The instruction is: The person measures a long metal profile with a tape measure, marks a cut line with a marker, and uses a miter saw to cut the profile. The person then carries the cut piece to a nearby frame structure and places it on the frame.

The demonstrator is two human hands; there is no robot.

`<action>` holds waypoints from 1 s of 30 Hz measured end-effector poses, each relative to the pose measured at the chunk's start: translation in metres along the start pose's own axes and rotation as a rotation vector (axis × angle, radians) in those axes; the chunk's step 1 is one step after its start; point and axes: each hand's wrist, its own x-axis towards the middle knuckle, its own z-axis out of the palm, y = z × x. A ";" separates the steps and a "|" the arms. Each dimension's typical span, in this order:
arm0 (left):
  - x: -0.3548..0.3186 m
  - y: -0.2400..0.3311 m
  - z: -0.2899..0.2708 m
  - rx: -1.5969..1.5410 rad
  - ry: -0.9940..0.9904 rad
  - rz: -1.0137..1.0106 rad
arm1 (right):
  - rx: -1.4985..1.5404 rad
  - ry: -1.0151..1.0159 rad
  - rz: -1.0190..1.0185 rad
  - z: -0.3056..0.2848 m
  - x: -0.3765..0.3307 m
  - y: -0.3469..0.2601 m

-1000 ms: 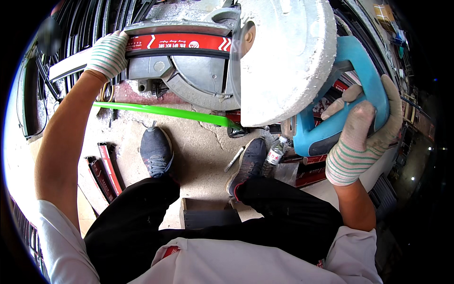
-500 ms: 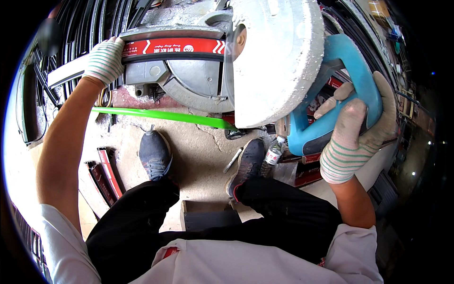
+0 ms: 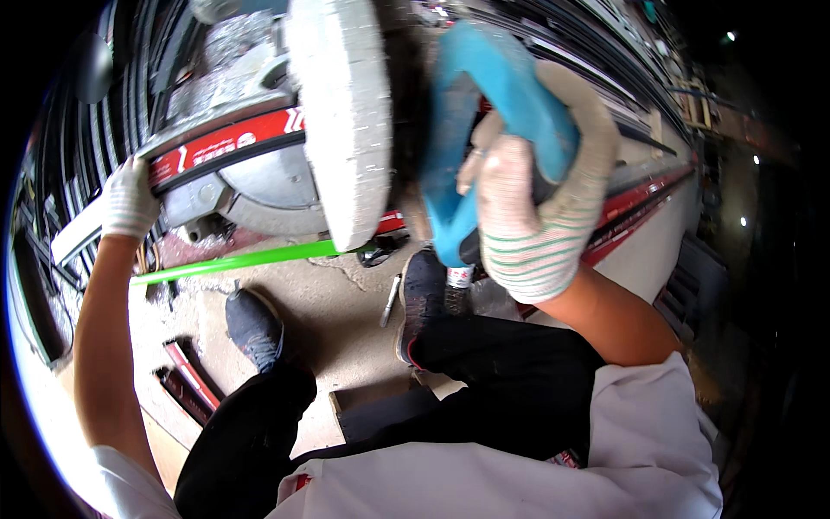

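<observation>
A chop saw fills the upper middle, with a dusty white motor housing (image 3: pixel 341 112) and a grey blade guard with a red band (image 3: pixel 229 151). My right hand (image 3: pixel 527 216), in a white knit glove with green stripes, grips the saw's blue handle (image 3: pixel 488 95). My left hand (image 3: pixel 128 201), also gloved, presses on a pale metal strip (image 3: pixel 73 238) lying at the left of the saw. A green rod (image 3: pixel 251 259) runs under the guard, level with the floor.
My two dark shoes (image 3: pixel 252 324) stand on a cracked concrete floor (image 3: pixel 337 303). A small metal tool (image 3: pixel 391 298) lies between them. Red metal bars (image 3: pixel 186 385) lie at lower left, and long red and dark profiles (image 3: pixel 644 203) stretch away at right.
The view has swung so the saw sits further left and the housing turns edge-on. My right hand with the blue handle has moved toward the centre and looms larger. My left hand keeps its hold.
</observation>
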 end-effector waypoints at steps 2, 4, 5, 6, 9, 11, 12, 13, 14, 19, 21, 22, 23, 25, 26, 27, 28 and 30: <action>-0.002 -0.014 0.010 0.034 0.012 0.010 | 0.088 0.030 0.041 0.007 -0.003 -0.001; 0.000 -0.016 0.016 0.040 0.019 0.021 | 0.055 -0.002 -0.032 0.005 -0.005 0.005; 0.001 -0.016 0.015 0.050 0.014 0.026 | 0.036 -0.027 -0.072 0.004 -0.007 0.009; 0.000 -0.012 0.012 0.050 0.015 0.038 | 0.014 -0.049 -0.101 0.001 -0.008 0.009; 0.000 -0.016 0.013 0.048 0.023 0.048 | -0.065 -0.038 -0.141 -0.001 -0.007 0.004; 0.000 -0.022 0.019 0.041 0.040 0.060 | -0.071 0.001 -0.189 0.003 -0.006 0.005; 0.000 -0.022 0.018 0.034 0.045 0.066 | -0.077 0.016 -0.209 0.004 -0.005 0.005; 0.000 -0.021 0.018 0.027 0.049 0.071 | -0.085 0.032 -0.231 0.005 -0.004 0.005; -0.002 -0.021 0.015 0.022 0.054 0.090 | -0.093 0.030 -0.239 0.005 -0.005 0.005; 0.001 -0.014 0.011 0.034 0.028 0.056 | -0.091 -0.020 -0.241 0.003 -0.012 0.012; 0.000 -0.008 0.004 0.031 0.014 0.040 | -0.091 -0.039 -0.200 0.003 -0.015 0.011; 0.000 -0.008 0.004 0.033 0.026 0.049 | -0.087 -0.050 -0.174 0.003 -0.018 0.011; 0.000 -0.008 0.005 0.039 0.025 0.045 | -0.075 -0.062 -0.142 0.003 -0.020 0.010; 0.000 -0.014 0.007 0.063 0.021 0.055 | -0.061 -0.078 -0.116 0.004 -0.024 0.012; 0.000 -0.012 0.007 0.065 0.026 0.054 | -0.063 -0.081 -0.123 0.004 -0.026 0.014; 0.001 -0.010 0.006 0.059 0.022 0.049 | -0.064 -0.084 -0.130 0.004 -0.027 0.016; 0.000 -0.008 0.005 0.054 0.018 0.045 | -0.063 -0.088 -0.126 0.004 -0.028 0.016; 0.000 -0.009 0.003 0.045 0.012 0.044 | -0.048 -0.091 -0.120 0.005 -0.031 0.017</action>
